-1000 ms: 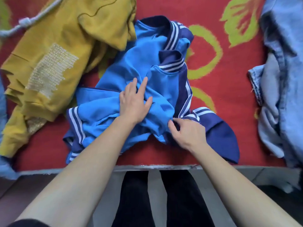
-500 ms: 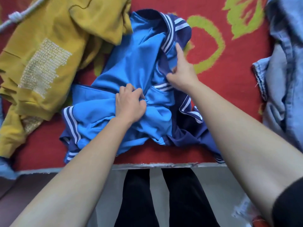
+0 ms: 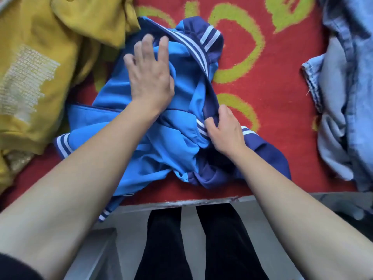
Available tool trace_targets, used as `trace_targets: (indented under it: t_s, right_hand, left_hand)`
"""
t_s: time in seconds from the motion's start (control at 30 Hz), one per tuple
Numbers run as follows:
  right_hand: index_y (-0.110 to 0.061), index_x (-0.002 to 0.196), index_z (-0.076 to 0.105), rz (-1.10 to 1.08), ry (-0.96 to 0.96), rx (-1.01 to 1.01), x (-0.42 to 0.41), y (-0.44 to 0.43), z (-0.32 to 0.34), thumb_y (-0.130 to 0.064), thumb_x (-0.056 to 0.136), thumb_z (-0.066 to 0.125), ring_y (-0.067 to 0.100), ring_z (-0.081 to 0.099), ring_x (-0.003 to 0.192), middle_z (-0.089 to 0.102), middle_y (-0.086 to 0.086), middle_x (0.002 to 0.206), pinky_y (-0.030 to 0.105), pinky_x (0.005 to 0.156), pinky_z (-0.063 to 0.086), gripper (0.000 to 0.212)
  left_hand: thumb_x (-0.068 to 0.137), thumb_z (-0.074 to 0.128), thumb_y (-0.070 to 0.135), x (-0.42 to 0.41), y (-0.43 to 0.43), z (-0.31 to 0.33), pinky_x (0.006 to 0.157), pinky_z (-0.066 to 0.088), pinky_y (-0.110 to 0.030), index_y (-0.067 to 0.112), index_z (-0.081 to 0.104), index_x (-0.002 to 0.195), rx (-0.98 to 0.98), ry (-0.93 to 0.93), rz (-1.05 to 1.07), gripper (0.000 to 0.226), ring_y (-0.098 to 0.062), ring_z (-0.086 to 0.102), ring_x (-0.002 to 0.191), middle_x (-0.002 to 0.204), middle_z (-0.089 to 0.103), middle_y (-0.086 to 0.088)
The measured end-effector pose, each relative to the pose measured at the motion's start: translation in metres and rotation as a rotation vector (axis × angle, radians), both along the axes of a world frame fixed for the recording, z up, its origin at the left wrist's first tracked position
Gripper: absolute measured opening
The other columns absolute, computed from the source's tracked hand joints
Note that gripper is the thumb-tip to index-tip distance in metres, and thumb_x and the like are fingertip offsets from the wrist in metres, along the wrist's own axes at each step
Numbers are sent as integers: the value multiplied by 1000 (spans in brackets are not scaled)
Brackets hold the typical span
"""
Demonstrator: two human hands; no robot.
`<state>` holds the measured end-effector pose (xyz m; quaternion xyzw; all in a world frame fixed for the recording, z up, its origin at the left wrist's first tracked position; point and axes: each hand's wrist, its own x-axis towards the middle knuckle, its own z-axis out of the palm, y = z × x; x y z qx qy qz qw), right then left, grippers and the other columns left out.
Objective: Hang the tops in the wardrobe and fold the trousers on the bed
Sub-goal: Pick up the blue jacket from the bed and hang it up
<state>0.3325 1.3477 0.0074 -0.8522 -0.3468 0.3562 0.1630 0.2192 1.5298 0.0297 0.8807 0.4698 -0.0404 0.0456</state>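
Observation:
A crumpled blue and navy track garment [image 3: 161,144] with white stripes lies on the red bed cover near the front edge. My left hand [image 3: 150,75] rests flat on its upper part, fingers spread and pressing the cloth down. My right hand [image 3: 226,130] grips a navy fold beside the white stripes at the garment's right side. One striped cuff [image 3: 63,145] sticks out to the left, and another end hangs over the bed's edge.
A yellow hooded top [image 3: 46,63] is spread at the left, touching the blue garment. Light blue denim clothing [image 3: 347,102] is heaped at the right. The red cover with green patterns [image 3: 262,63] shows between them. My black-trousered legs stand at the bed's front edge [image 3: 181,202].
My left hand let go of the bunched cloth, moved up and spread flat. My right hand came back from the garment's top to its right side and took hold of a navy fold.

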Motion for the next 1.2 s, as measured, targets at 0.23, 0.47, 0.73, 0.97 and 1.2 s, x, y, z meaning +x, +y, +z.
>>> trace_targets:
  t_s: [0.23,0.47,0.73,0.97,1.2]
  right_hand:
    - [-10,101,50,378,-249,116,4,-35,30,-19,79,68,40,54,79,48,11,95,41,51,36,29]
    - [-12,117,56,53,-276,-241,30,-74,66,-11,83,62,41,59,101,56,16,110,47,79,46,35]
    - [-15,115,53,-58,-309,-296,12,-23,182,-11,84,53,42,61,99,65,18,107,42,80,47,31]
    - [-25,106,64,-261,-38,252,-11,60,359,3,74,41,17,60,86,68,2,101,5,62,40,48]
    - [-31,105,65,-55,87,819,-70,108,539,-1,61,36,10,59,87,68,-11,91,19,77,46,60]
  left_hand:
    - [84,58,17,50,10,6,113,17,-62,16,55,125,-223,201,-323,41,-33,28,141,141,43,-18]
    - [78,63,23,-34,-58,36,88,38,-45,17,54,109,-254,309,-257,32,-33,51,106,108,56,-9]
    - [82,66,29,-112,-42,154,75,43,-37,16,50,106,-157,311,-119,31,-29,64,96,100,67,-7]
    - [87,58,21,-161,8,333,53,37,-33,11,47,113,65,-26,206,30,-37,67,67,74,68,-16]
    - [88,58,56,-266,-52,496,48,30,-28,14,61,81,527,-265,327,43,-38,58,48,55,60,-15]
